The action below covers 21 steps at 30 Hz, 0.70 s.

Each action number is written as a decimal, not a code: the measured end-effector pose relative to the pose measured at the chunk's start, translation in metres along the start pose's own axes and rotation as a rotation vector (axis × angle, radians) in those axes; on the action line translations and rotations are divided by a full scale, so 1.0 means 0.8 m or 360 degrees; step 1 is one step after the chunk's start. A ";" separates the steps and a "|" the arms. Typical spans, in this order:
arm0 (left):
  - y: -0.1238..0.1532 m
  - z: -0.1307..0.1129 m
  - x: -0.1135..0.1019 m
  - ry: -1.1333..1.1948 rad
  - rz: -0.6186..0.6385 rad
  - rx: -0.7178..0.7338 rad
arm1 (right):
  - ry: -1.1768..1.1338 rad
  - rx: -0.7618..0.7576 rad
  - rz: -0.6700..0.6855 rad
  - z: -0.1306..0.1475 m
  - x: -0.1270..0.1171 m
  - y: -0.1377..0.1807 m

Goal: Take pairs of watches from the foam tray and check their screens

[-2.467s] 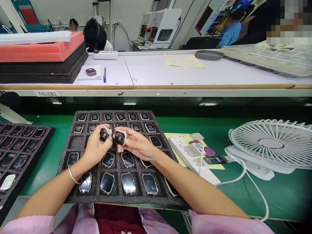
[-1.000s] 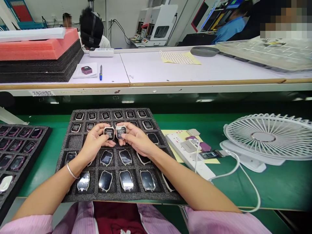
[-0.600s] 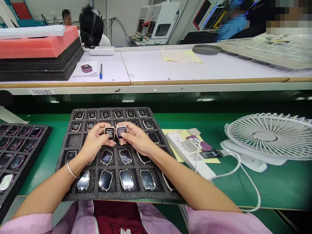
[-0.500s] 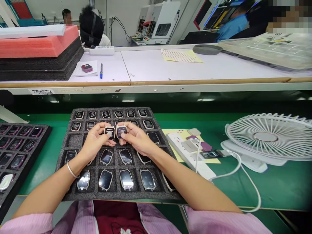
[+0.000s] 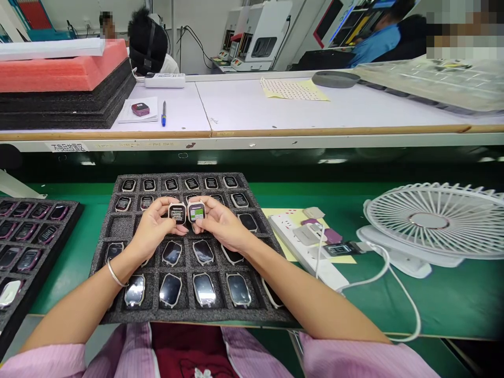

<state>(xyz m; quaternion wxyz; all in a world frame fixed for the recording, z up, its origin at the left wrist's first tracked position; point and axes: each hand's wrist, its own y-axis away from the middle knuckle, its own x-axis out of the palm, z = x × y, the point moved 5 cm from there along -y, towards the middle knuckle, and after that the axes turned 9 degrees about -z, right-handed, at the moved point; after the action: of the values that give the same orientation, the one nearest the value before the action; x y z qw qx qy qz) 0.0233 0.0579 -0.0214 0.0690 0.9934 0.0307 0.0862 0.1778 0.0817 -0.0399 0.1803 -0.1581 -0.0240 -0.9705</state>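
Observation:
A black foam tray (image 5: 118,229) lies on the green bench, its pockets filled with several small smartwatch bodies. My left hand (image 5: 151,231) is closed round one watch body (image 5: 177,212) whose lit screen shows white text. My right hand (image 5: 220,224) grips a second watch body (image 5: 196,211), its screen showing a green patch. Both watches are held side by side just above the tray's middle rows. A bangle sits on my left wrist.
A second foam tray (image 5: 55,247) of watch bodies lies at the left. To the right are a white power strip (image 5: 289,239), cables and a white fan (image 5: 433,223). The raised shelf (image 5: 275,113) carries stacked foam, a pen and sheets. Other people work behind.
Both watches went from tilted dial-lit faces to text screens and were lowered slightly. In the last half second the right watch's screen changed to show green.

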 end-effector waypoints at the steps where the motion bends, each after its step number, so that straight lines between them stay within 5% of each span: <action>1: 0.000 0.000 0.001 0.0002 0.0005 0.0009 | 0.0005 -0.0005 -0.0002 0.000 0.000 0.000; 21: 0.003 0.002 0.000 0.0055 0.0041 -0.0097 | -0.0040 0.0039 -0.0097 -0.002 0.001 -0.002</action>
<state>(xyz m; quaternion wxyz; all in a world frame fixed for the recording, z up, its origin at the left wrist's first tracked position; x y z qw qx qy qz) 0.0235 0.0557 -0.0228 0.0976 0.9895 0.0163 0.1050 0.1761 0.0827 -0.0416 0.1523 -0.1673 -0.0429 -0.9731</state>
